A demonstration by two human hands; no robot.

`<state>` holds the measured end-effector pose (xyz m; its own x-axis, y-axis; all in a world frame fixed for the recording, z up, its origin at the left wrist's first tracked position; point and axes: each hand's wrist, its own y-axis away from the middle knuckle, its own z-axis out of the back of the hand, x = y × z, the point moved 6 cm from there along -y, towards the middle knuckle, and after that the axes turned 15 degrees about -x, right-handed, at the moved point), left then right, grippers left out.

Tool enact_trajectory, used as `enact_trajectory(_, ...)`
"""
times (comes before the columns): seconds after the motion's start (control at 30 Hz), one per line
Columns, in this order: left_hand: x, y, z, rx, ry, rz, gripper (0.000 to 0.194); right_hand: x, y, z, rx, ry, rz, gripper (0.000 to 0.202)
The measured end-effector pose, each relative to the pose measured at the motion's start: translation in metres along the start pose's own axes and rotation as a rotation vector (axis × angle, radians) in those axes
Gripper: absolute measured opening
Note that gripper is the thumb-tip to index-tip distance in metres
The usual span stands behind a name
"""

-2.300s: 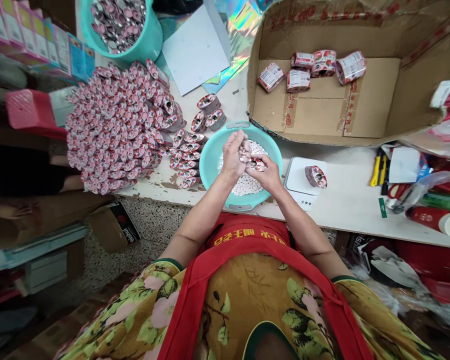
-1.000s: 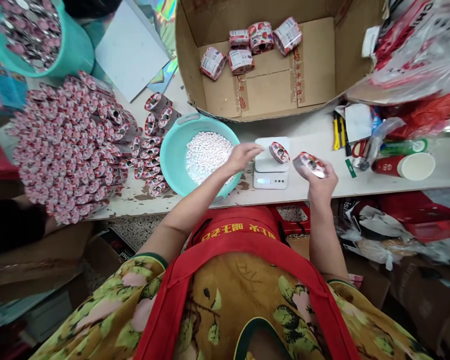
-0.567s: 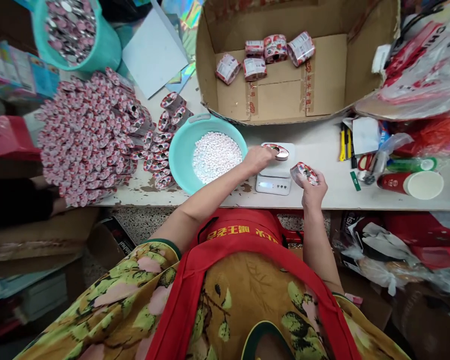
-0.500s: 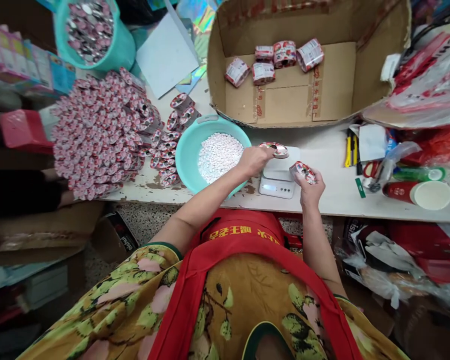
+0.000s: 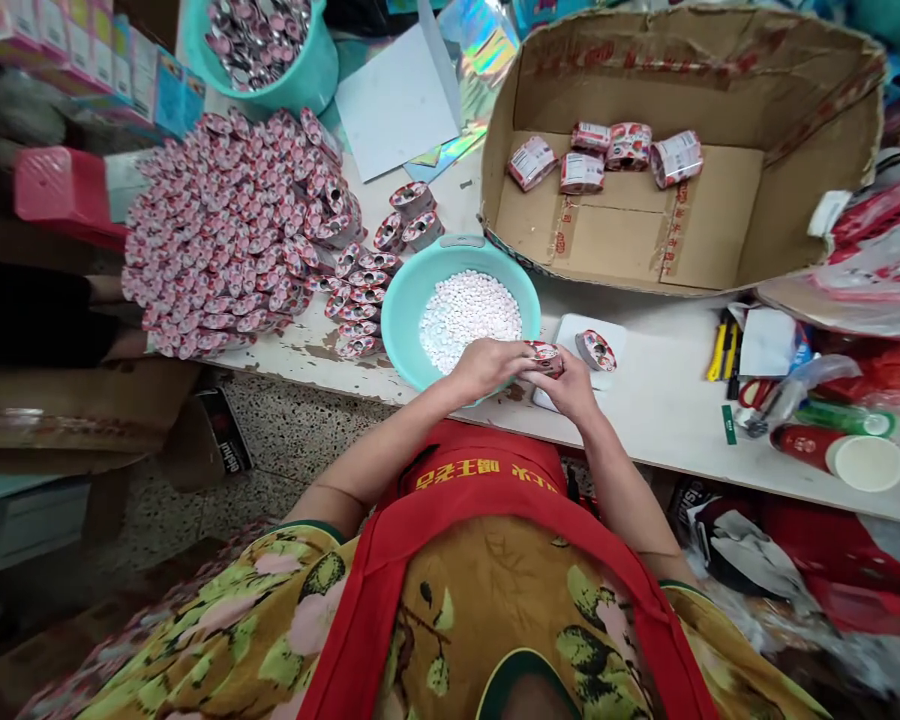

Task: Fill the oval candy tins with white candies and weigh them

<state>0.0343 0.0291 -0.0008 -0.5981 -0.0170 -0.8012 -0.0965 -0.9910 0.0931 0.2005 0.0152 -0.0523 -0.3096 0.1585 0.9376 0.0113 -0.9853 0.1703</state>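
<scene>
while the packet [image 5: 544, 357] sits between the two hands, near the right rim of the bowl [image 5: 394, 335], the work seems to want a level, gentle hold. the left hand [image 5: 486, 368] has its fingers almost straight and close together, their tips touching the packet's left end; whether it grips or cups anything else is hidden. the right hand [image 5: 572, 388] is closed round the right end. best, i'd say, to keep the open centre facing up, press lightly so the soft-looking wall doesn't buckle, and stay clear of the white scale [image 5: 570, 327] – a nudge there could disturb what it carries.

as for numbers, from the left: one pink bin [image 5: 64, 185]; a big heap [image 5: 221, 235] of packets, too crowded to count; one teal bucket [image 5: 319, 70] of small shiny pieces, also beyond counting. beside the bowl stand three packets [image 5: 412, 198] in a group, with roughly eight more just nearer the edge of the tabletop [image 5: 667, 405]. one bowl of countless white pellets [image 5: 469, 312], one packet in hand, five in the single carton [image 5: 720, 215], one on the scale – then two yellow cutters [image 5: 717, 352] and one red cup [image 5: 799, 445].
</scene>
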Motion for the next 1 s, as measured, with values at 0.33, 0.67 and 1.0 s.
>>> enact_trajectory(0.33,0.015,-0.019,0.045,0.111,-0.129,0.056,0.019,0.008,-0.019,-0.066,-0.01,-0.16,-0.031,0.051)
enact_trajectory(0.67,0.045,-0.016,0.071,-0.003,-0.03,0.059,0.026,0.014,-0.033,-0.112,0.029,-0.282,-0.08,0.065)
enact_trajectory(1.0,0.067,-0.017,0.097,-0.11,0.27,0.103,0.013,0.023,-0.042,-0.151,0.154,-0.348,-0.198,0.057)
